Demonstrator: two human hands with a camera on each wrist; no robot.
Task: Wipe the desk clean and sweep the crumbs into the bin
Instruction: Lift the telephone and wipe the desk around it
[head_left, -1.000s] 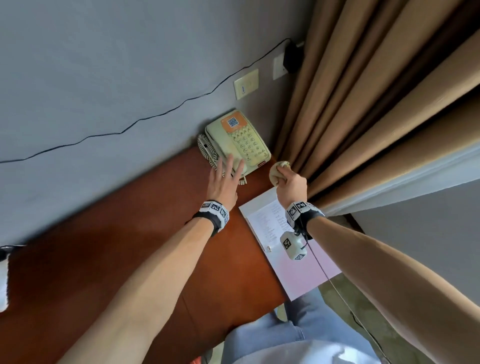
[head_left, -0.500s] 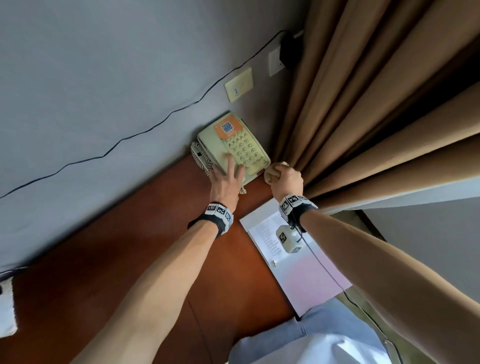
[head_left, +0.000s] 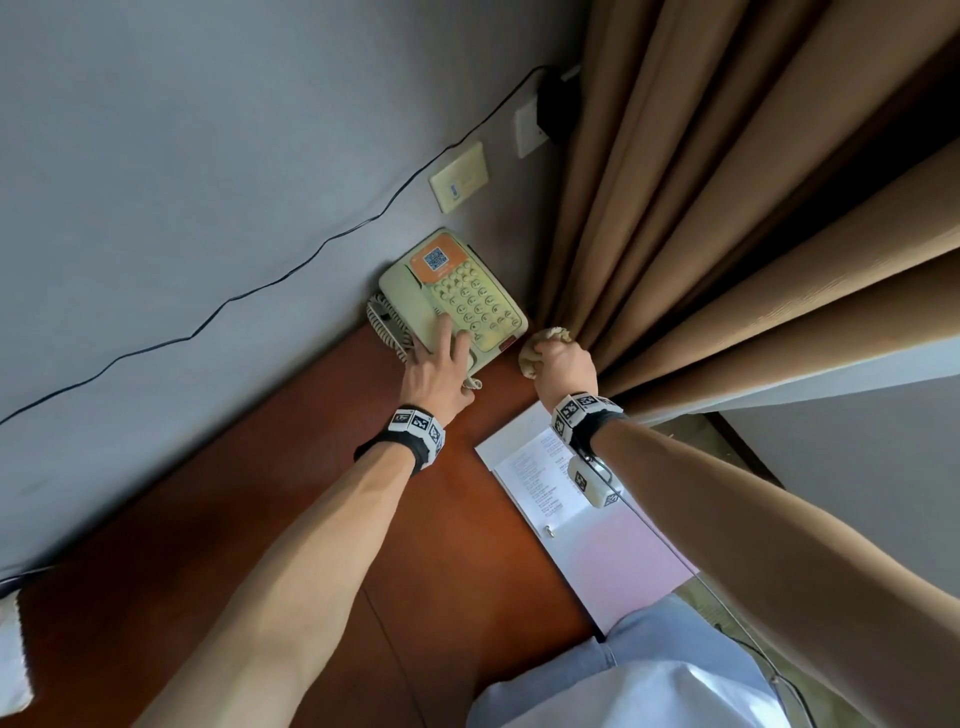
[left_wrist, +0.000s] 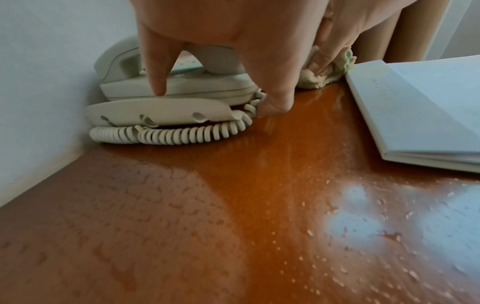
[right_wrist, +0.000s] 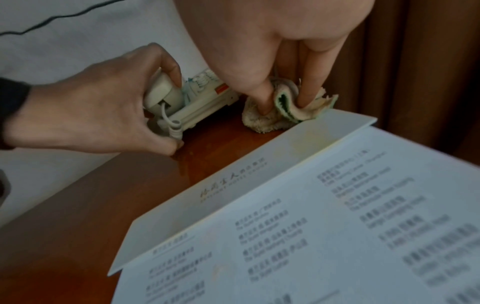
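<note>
A cream telephone (head_left: 457, 296) stands in the far corner of the red-brown desk (head_left: 457, 545), against the wall. My left hand (head_left: 457, 358) grips its near end, fingers over the handset (right_wrist: 161, 90) and thumb low by the coiled cord (left_wrist: 182, 133). My right hand (head_left: 558, 358) pinches a crumpled beige and green cloth (right_wrist: 265, 123) and presses it on the desk between the telephone and the curtain. Pale crumbs (left_wrist: 311, 232) and droplets are scattered over the desk (left_wrist: 182, 226) nearer to me.
An open white binder (head_left: 613, 551) with printed pages lies at the desk's right edge, touching the cloth. Tan curtains (head_left: 701, 208) hang just behind my right hand. A black cable (head_left: 260, 291) runs along the grey wall to a socket (head_left: 530, 130).
My left hand has gone from spread fingers at the telephone's near edge to a grip on it. The right hand has moved the cloth a little farther towards the curtain.
</note>
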